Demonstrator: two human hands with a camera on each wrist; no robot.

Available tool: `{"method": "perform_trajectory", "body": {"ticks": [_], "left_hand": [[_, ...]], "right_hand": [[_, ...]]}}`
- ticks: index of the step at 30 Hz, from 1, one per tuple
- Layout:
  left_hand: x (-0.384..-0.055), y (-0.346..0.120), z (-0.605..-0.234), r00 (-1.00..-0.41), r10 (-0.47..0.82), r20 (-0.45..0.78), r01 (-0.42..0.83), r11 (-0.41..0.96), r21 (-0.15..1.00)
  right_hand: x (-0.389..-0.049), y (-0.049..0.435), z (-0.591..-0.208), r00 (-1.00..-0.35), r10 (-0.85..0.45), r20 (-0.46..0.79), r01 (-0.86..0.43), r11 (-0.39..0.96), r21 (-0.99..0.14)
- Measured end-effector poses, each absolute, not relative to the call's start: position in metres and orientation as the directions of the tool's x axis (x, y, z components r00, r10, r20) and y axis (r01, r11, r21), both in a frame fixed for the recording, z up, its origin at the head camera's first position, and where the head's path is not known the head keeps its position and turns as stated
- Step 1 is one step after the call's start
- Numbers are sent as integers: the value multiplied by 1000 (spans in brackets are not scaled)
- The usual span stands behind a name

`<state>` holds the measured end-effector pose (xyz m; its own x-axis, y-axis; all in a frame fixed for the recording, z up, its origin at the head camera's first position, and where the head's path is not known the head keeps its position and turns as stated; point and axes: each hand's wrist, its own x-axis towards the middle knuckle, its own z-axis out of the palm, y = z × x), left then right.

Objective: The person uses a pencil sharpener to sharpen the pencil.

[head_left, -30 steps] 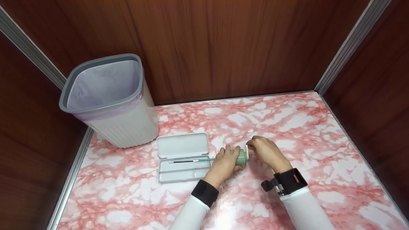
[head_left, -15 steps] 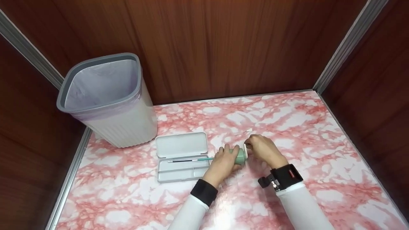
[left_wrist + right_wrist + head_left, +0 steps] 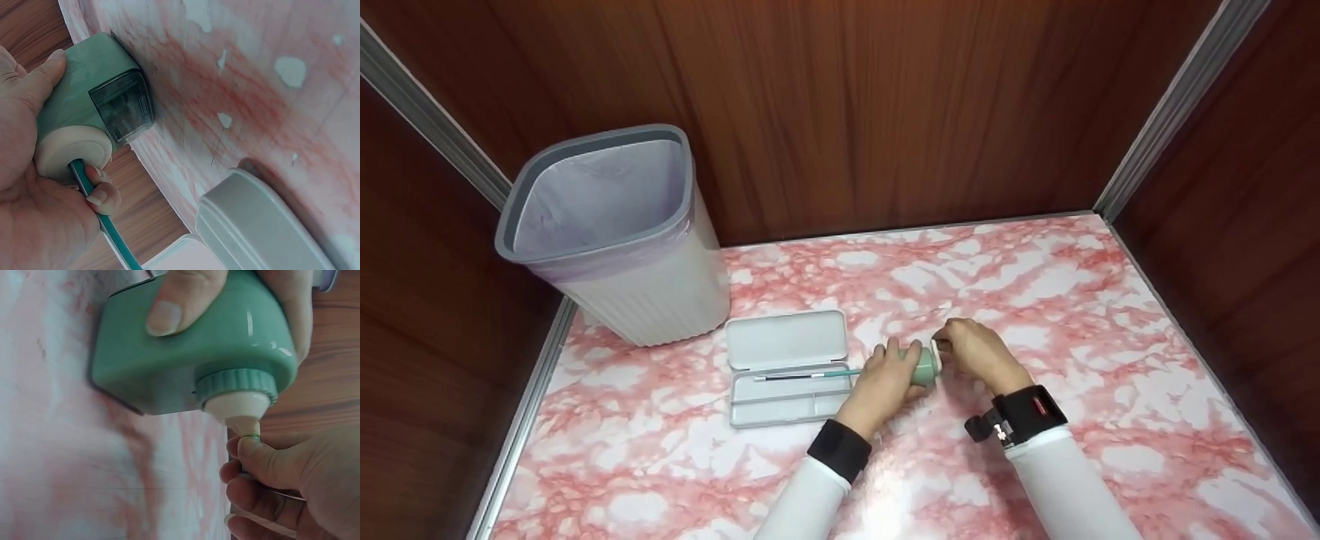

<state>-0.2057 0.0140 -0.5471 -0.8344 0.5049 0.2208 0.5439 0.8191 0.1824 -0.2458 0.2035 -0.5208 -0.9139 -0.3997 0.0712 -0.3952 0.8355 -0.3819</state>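
A green crank pencil sharpener [image 3: 924, 369] lies close over the table, gripped by my left hand [image 3: 885, 386]. In the left wrist view, a teal pencil [image 3: 118, 239] runs into the round cream opening [image 3: 90, 146] of the sharpener, with fingertips of that hand curled beside it. A see-through dark shavings drawer [image 3: 122, 107] faces that camera. My right hand [image 3: 979, 352] pinches the end of the cream crank [image 3: 239, 406] between thumb and forefinger. Part of the crank's small handle is hidden by those fingers.
A grey pencil case lies open left of the hands, its lid [image 3: 787, 341] folded back and its base [image 3: 769, 414] divided into compartments; the pencil's far end overlaps it. A lined waste bin [image 3: 660, 300] stands at back left. Wooden panels [image 3: 885, 112] enclose the marbled table [image 3: 637, 465].
The crank and the right hand's fingertips shift only slightly, and the right wrist has moved a little left. The left hand keeps its grip on the sharpener.
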Motion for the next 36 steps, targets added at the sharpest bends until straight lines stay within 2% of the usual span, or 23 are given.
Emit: {"method": "perform_trajectory", "body": {"ticks": [9,16,27,36], "left_hand": [[-205,13,-547,-825,504,257,552,817,169],[-206,15,-549,-833,502,234,543,821,173],[-204,16,-548,-839,494,229,537,821,195],[-203,16,-550,-840,479,257,527,833,169]], "right_hand": [[-245,203,-526,-915,-396,74,-393,836,-383],[-243,206,-535,-915,-404,0,-375,847,-376],[-235,208,-541,-896,-444,36,-424,827,-368],[-217,214,-551,-859,-511,38,-474,763,-440]]}}
